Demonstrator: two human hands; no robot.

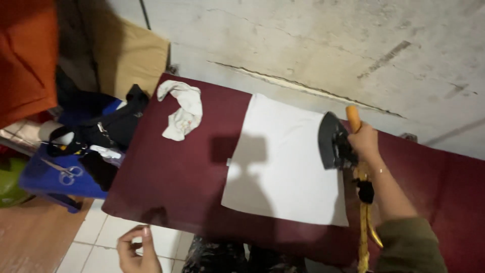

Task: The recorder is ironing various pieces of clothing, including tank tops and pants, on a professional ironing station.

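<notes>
The iron's (333,141) base is blurred, probably tipped up at the white cloth's (283,162) right edge on the maroon board (172,177). Right hand (365,143) grips its orange handle; left hand (137,250), half cropped, loosely curled, empty.

Dim indoor light, a soft dark shadow cast across the white cloth (283,162) at frame centre, motion blur seen throughout, left edge smeared, no glare.
</notes>
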